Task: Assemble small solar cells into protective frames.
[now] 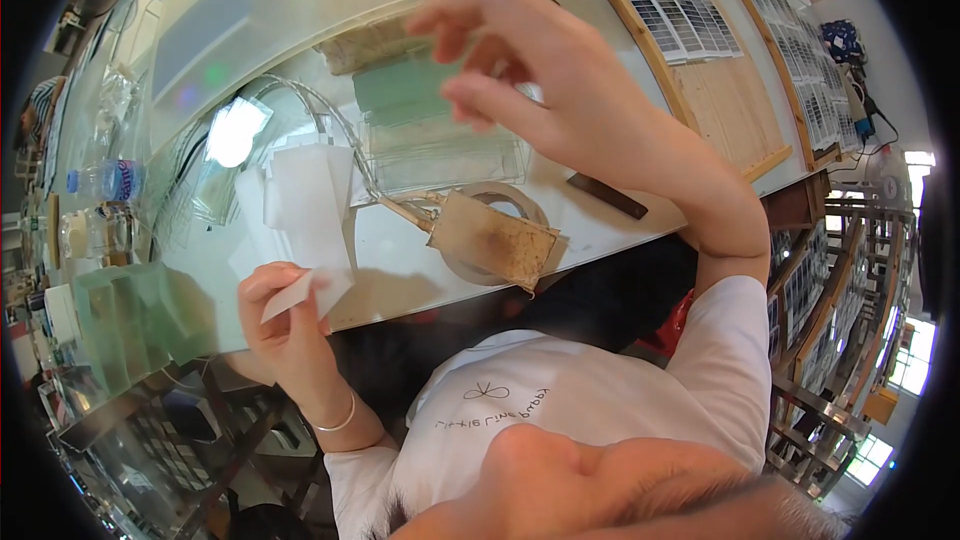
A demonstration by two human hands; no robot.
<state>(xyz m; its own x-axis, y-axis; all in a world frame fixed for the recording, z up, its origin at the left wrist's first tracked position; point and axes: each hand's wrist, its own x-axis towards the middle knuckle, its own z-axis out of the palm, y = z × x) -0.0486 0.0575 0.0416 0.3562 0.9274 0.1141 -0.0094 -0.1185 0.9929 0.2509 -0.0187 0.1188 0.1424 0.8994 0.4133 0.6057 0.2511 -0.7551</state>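
Above the tabletop (385,240), the right hand (545,55) arches, fingers parted; the left hand (283,330) pinches a white slip (288,297).

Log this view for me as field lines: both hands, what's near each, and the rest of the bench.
Left hand: pinching a small white slip near the table's front edge
Near left hand: white translucent sheets, overlapping
Right hand: raised, fingers loosely curled, no held item visible
Near right hand: greenish glass sheets
Front of table: tan block, overlapping a tan ring
Right of block: dark flat bar
Left side: clear bottle, blue cap
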